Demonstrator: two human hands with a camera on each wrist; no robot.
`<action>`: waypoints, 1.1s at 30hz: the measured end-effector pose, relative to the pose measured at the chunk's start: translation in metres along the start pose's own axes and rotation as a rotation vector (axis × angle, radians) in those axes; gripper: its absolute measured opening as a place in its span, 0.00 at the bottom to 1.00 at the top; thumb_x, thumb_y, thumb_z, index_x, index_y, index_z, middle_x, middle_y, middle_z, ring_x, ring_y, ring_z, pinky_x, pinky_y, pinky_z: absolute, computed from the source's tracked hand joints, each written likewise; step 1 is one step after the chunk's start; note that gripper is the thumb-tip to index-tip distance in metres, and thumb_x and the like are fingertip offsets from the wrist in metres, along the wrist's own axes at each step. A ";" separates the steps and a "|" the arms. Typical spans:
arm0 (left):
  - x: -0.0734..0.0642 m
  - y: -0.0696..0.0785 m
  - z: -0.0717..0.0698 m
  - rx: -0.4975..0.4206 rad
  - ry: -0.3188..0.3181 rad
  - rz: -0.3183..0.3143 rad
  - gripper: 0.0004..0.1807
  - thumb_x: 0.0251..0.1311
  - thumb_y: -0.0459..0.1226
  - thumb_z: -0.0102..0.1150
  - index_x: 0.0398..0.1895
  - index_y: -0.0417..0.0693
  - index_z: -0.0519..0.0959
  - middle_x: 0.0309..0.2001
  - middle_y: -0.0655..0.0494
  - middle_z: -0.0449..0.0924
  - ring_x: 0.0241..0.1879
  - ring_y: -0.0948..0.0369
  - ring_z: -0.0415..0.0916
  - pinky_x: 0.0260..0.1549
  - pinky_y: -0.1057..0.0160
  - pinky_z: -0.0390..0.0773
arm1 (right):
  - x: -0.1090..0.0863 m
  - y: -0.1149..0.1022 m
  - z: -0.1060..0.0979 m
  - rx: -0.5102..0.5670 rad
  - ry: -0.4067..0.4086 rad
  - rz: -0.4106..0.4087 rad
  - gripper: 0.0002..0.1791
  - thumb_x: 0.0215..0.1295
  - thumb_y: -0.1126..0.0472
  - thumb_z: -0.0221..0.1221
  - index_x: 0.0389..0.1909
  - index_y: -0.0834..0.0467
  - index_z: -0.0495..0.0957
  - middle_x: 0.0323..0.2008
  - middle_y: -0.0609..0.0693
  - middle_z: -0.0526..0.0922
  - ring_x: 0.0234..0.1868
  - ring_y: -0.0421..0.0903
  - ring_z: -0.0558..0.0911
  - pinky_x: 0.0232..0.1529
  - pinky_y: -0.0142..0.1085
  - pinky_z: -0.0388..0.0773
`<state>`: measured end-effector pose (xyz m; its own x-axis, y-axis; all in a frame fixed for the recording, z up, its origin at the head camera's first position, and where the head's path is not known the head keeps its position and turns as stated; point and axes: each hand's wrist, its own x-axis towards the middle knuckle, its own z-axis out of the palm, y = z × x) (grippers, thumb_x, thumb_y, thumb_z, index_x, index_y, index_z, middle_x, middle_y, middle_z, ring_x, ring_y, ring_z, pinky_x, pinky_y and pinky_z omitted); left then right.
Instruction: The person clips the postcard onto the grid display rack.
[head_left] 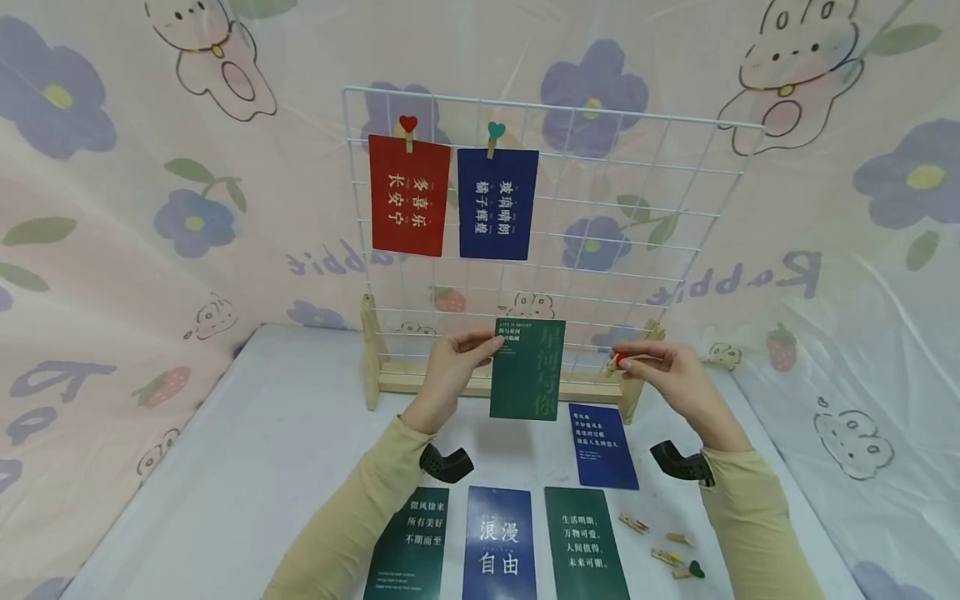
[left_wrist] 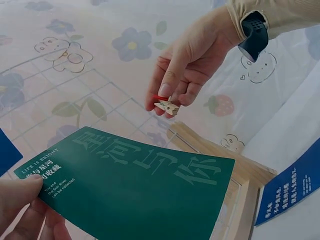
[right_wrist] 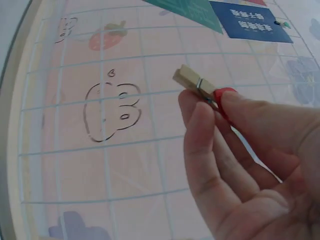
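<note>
My left hand (head_left: 452, 371) pinches a green card (head_left: 527, 371) by its left edge and holds it upright in front of the lower part of a white wire grid (head_left: 637, 200). To the right, my right hand (head_left: 671, 379) pinches a small wooden clothespin (right_wrist: 195, 82) with a red heart on it; the pin's jaws point away from the fingers. Two cards hang side by side on the grid: a red card (head_left: 408, 200) under a red-heart clothespin (head_left: 408, 133), and a blue card (head_left: 497, 208) under a teal-heart clothespin (head_left: 492, 139).
On the white table lie a blue card (head_left: 603, 446), a dark green card (head_left: 411, 550), a blue-violet card (head_left: 498, 542) and another green card (head_left: 585, 542). Several loose clothespins (head_left: 667, 557) lie at the front right. Wooden feet (head_left: 370, 354) support the grid before a printed curtain (head_left: 135, 250).
</note>
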<state>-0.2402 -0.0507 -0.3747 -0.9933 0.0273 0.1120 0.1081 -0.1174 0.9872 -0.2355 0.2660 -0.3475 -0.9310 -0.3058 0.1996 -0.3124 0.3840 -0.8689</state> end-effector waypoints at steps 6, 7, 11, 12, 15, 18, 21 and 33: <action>0.004 0.010 0.003 0.012 -0.028 0.066 0.16 0.60 0.40 0.64 0.47 0.42 0.82 0.44 0.51 0.82 0.44 0.57 0.78 0.48 0.60 0.78 | 0.010 -0.014 -0.007 -0.014 0.006 -0.071 0.19 0.68 0.64 0.57 0.53 0.73 0.74 0.45 0.54 0.83 0.42 0.40 0.83 0.45 0.26 0.77; 0.006 0.011 0.004 0.012 -0.029 0.078 0.15 0.60 0.40 0.65 0.47 0.42 0.82 0.44 0.51 0.82 0.44 0.56 0.78 0.48 0.60 0.78 | 0.011 -0.017 -0.008 -0.016 0.007 -0.079 0.18 0.68 0.64 0.57 0.54 0.73 0.74 0.45 0.54 0.83 0.42 0.40 0.83 0.46 0.26 0.77; 0.011 0.020 0.008 0.008 -0.018 0.111 0.14 0.59 0.38 0.65 0.46 0.41 0.83 0.43 0.51 0.83 0.42 0.57 0.78 0.46 0.62 0.79 | 0.016 -0.027 -0.013 -0.014 0.027 -0.074 0.18 0.68 0.63 0.58 0.55 0.68 0.75 0.46 0.51 0.83 0.43 0.41 0.83 0.47 0.26 0.77; 0.012 0.023 0.009 0.002 -0.014 0.113 0.14 0.59 0.38 0.65 0.46 0.41 0.83 0.42 0.52 0.83 0.42 0.57 0.78 0.45 0.62 0.79 | 0.018 -0.029 -0.013 -0.013 0.033 -0.068 0.18 0.68 0.62 0.58 0.55 0.67 0.76 0.46 0.50 0.83 0.43 0.41 0.83 0.47 0.27 0.77; 0.016 0.029 0.011 -0.018 -0.008 0.123 0.13 0.59 0.37 0.65 0.46 0.42 0.83 0.42 0.52 0.83 0.41 0.58 0.78 0.43 0.62 0.79 | 0.022 -0.036 -0.015 0.000 0.051 -0.063 0.18 0.68 0.61 0.58 0.55 0.66 0.76 0.45 0.49 0.83 0.42 0.40 0.82 0.46 0.28 0.78; 0.020 0.034 0.012 -0.028 -0.003 0.147 0.13 0.59 0.36 0.65 0.46 0.41 0.83 0.42 0.51 0.83 0.40 0.57 0.79 0.43 0.62 0.80 | 0.025 -0.041 -0.017 -0.003 0.073 -0.052 0.20 0.68 0.59 0.59 0.55 0.66 0.76 0.43 0.47 0.84 0.41 0.40 0.82 0.47 0.27 0.76; 0.026 0.039 0.013 -0.023 0.001 0.164 0.12 0.60 0.36 0.64 0.46 0.41 0.83 0.41 0.51 0.83 0.40 0.57 0.79 0.43 0.61 0.81 | 0.027 -0.047 -0.018 0.004 0.096 -0.038 0.21 0.67 0.57 0.59 0.56 0.66 0.75 0.43 0.48 0.84 0.40 0.43 0.82 0.48 0.26 0.75; 0.039 0.064 0.019 -0.014 -0.026 0.189 0.14 0.60 0.38 0.65 0.47 0.44 0.83 0.43 0.53 0.83 0.42 0.57 0.79 0.44 0.63 0.80 | 0.039 -0.077 -0.027 0.033 0.130 -0.065 0.21 0.66 0.56 0.60 0.55 0.64 0.77 0.45 0.50 0.84 0.41 0.45 0.83 0.51 0.26 0.74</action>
<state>-0.2710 -0.0385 -0.3049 -0.9539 0.0292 0.2987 0.2922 -0.1366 0.9466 -0.2529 0.2483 -0.2608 -0.9262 -0.2131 0.3111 -0.3686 0.3370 -0.8664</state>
